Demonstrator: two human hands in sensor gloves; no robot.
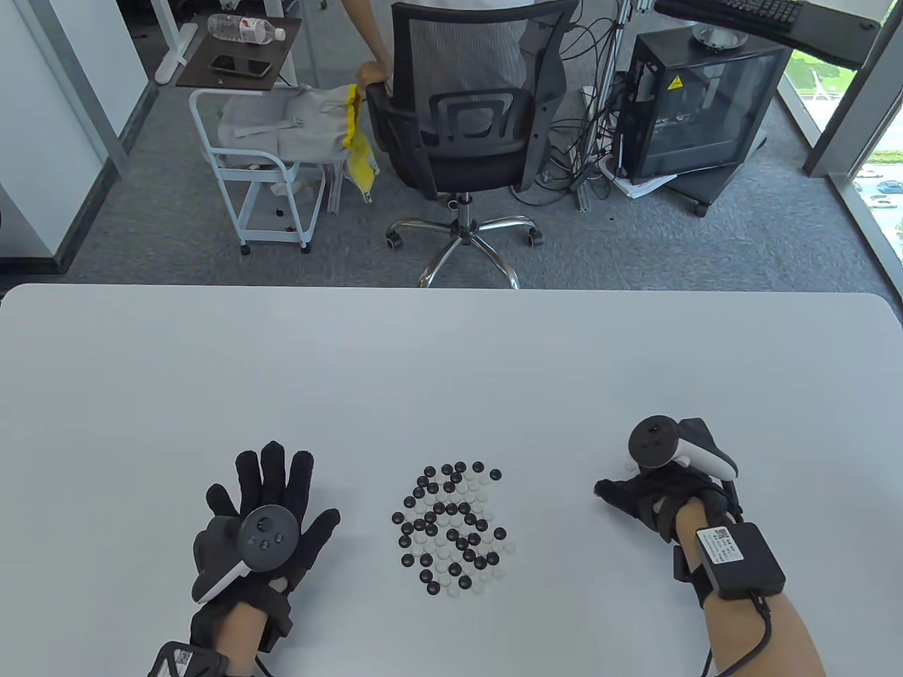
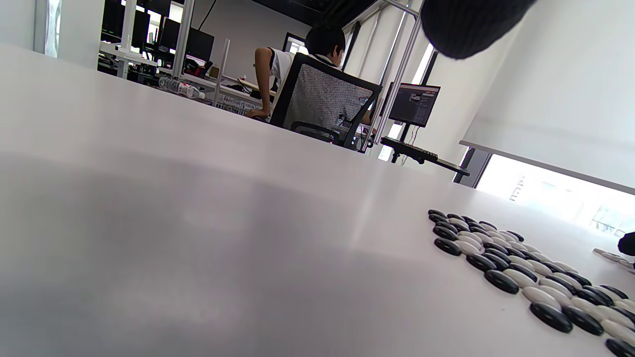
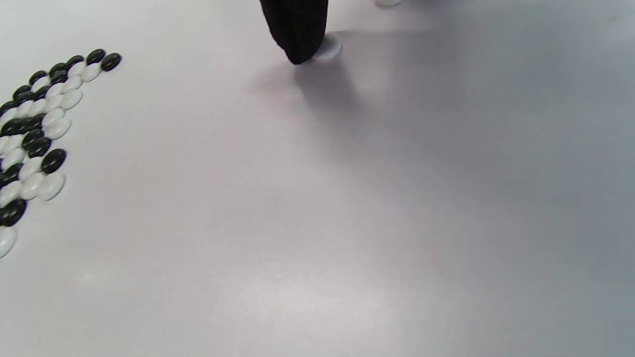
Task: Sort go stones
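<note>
My right hand [image 1: 663,497] rests a fingertip [image 3: 297,34] on one white stone [image 3: 327,48], set well right of the mixed Go stones [image 1: 451,529]; whether it pinches, I cannot tell. My left hand [image 1: 264,522] lies flat, fingers spread. Sorting has barely started; next, fetch another stone.

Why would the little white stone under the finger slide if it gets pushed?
The white stone looks smooth and glossy, and the table is smooth too, so it would probably slide easily. It looks flat and lens-shaped, so it likely won't roll. Being so low, it may be fiddly for the right hand to pick up.
</note>
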